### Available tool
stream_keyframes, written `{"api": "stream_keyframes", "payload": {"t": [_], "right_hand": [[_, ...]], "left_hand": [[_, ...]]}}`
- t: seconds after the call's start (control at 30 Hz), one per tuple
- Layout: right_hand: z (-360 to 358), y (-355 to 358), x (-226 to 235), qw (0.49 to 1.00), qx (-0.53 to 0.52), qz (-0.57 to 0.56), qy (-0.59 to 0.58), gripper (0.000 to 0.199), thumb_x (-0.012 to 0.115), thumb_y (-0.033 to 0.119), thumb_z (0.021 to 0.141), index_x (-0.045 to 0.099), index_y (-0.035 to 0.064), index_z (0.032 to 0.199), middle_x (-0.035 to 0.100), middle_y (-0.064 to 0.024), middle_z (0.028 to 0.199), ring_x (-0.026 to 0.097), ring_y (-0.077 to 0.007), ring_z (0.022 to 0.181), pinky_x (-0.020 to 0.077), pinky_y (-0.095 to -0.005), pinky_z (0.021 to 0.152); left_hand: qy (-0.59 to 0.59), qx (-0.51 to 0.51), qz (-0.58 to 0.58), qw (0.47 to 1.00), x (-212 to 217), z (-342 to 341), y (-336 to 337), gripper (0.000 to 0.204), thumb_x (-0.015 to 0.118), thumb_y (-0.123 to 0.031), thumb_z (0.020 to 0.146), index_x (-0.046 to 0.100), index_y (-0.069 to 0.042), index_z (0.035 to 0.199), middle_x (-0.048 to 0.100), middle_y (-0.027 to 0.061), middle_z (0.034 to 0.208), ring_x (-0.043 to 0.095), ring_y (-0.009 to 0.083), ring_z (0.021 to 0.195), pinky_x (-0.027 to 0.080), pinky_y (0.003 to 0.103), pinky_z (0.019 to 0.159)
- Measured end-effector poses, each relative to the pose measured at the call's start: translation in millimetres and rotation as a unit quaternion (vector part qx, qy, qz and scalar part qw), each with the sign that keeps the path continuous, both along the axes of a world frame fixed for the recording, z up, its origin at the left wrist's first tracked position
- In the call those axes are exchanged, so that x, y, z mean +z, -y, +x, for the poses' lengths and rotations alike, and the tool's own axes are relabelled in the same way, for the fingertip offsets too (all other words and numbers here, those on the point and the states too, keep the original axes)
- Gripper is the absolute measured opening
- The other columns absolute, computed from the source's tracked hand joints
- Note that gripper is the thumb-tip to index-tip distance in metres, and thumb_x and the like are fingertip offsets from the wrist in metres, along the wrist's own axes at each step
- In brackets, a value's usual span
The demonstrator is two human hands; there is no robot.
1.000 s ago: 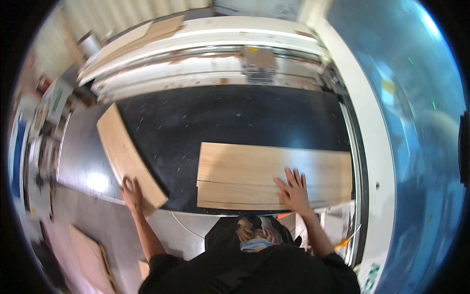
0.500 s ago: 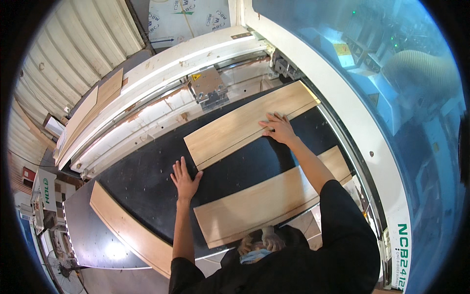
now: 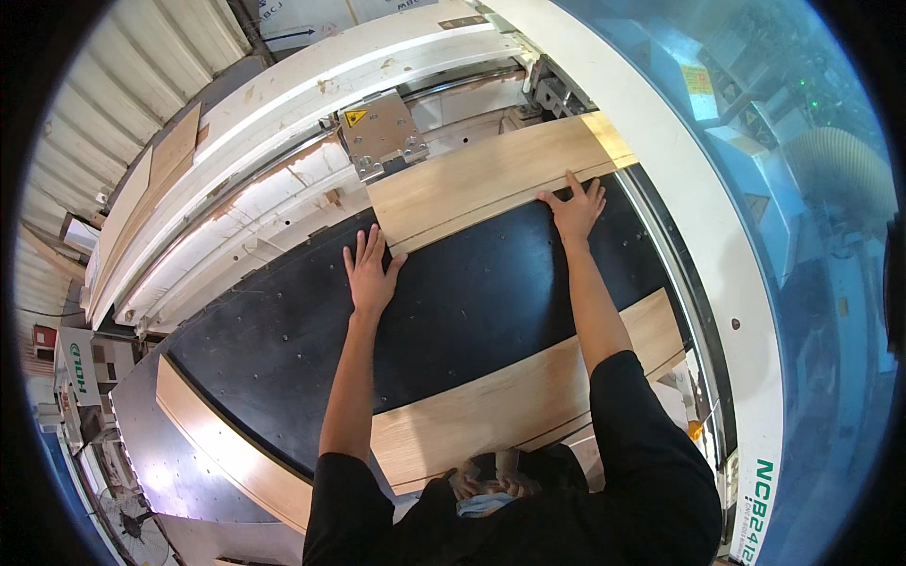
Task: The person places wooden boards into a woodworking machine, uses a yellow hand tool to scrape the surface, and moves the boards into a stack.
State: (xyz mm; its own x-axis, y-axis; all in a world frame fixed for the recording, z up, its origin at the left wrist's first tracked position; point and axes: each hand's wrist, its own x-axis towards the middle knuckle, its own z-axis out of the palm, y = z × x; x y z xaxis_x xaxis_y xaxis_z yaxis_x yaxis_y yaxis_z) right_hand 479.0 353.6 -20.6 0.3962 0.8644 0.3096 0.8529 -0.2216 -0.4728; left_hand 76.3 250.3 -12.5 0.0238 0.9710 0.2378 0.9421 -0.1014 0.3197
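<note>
The worker (image 3: pixel 547 533) in front of me wears two head cameras; the left one looks down and forward from close above the black desk (image 3: pixel 472 311), its wide fisheye view reaching the corrugated wall (image 3: pixel 142 80), far left.

Woodworking workshop, large machine (image 3: pixel 703 236), wooden boards (image 3: pixel 486 179)

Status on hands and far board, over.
Left hand at left end of far board; right hand at its near edge. Metal block close by its far edge.
</note>
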Motion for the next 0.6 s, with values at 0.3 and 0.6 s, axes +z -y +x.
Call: {"api": "stream_keyframes", "payload": {"t": [0.3, 0.6], "right_hand": [[17.8, -7.9, -6.0, 0.992, 0.065, -0.093, 0.060, 0.113, 0.060, 0.088, 0.078, 0.031, 0.0195, 0.164, 0.019, -0.0391, 0.163, 0.011, -0.0501, 0.156, 0.0085, -0.0581, 0.127], [12.5, -10.1, -3.8, 0.993, 0.075, -0.064, 0.058, 0.116, 0.064, 0.084, 0.079, 0.026, 0.0149, 0.164, 0.022, -0.0433, 0.159, 0.016, -0.0533, 0.154, 0.0110, -0.0591, 0.126]], "left_hand": [[0.049, 0.017, 0.037, 0.998, -1.5, 6.6, -4.2, 0.066, 0.072, -0.041, 0.094, 0.057, -0.004, 0.146, 0.050, 0.0088, 0.158, 0.039, 0.0288, 0.151, 0.023, 0.051, 0.125], [0.100, 0.045, 0.037, 0.993, -5.1, 8.7, -5.2, 0.066, 0.079, -0.037, 0.088, 0.061, -0.004, 0.142, 0.052, 0.0073, 0.156, 0.039, 0.0275, 0.151, 0.021, 0.051, 0.126]]}}
